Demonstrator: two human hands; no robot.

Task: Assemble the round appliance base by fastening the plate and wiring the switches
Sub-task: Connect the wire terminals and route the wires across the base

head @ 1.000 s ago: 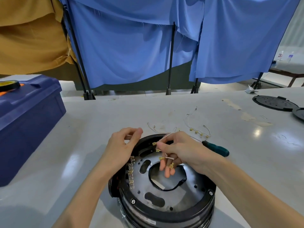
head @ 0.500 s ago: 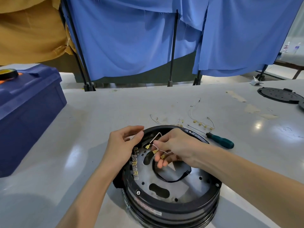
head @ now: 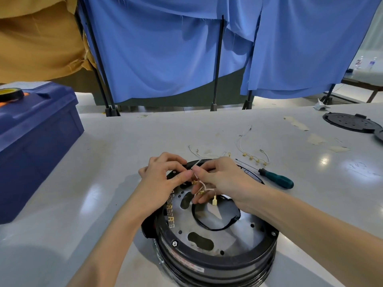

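Two hands are meeting over the far rim of the one base (head: 217, 264) on the table (head: 103, 183), hiding it: left hand (head: 159, 179) and right hand (head: 223, 179) are both pinching one white wire (head: 204, 186), its three brass terminals dangling above the plate (head: 244, 230). One screwdriver (head: 277, 180) is lying right of the base, loose wires (head: 251, 157) beyond it, one blue box (head: 37, 146) far left, and two black lids (head: 350, 122) far right.

Under the fingers (head: 182, 175), matt grey metal plate (head: 244, 226) in a glossy black plastic base (head: 217, 264). Between the fingers, white wire (head: 209, 190) with shiny brass clips (head: 214, 200). Beyond them, smooth glossy table (head: 116, 162).
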